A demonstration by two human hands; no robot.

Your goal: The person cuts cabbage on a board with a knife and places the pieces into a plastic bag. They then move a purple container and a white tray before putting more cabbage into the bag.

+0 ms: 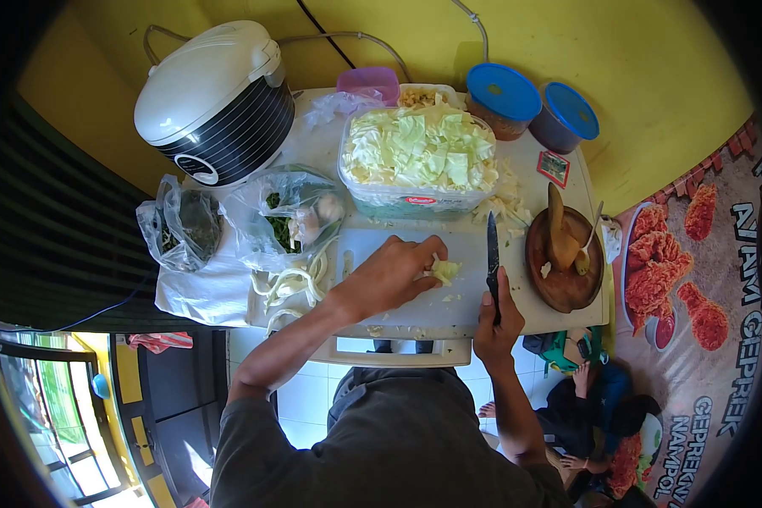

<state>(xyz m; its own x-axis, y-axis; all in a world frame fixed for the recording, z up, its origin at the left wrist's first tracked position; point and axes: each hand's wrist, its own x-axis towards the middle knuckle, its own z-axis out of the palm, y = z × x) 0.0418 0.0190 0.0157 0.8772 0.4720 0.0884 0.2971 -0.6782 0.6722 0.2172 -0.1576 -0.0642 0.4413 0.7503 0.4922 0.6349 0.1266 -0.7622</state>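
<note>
Over the white cutting board [372, 243], my left hand [391, 273] has its fingers closed around a small clump of pale cabbage [445, 271]. My right hand [499, 326] grips the handle of a dark-bladed knife [493, 250], its tip pointing away from me. The blade stands to the right of the cabbage, apart from it. Small cabbage scraps lie on the board below the fingers. Just behind the board is a clear plastic container [372, 201] heaped with cut cabbage [423, 148]. Curved pale strips [288, 286] lie at the board's left.
A rice cooker [216, 102] and plastic bags [180, 224] of greens stand left. To the right is a wooden mortar [543, 275] with a pestle [556, 216]. Blue-lidded tubs [504, 91] and a purple container [369, 82] line the back. Another person [605, 406] is low at the right.
</note>
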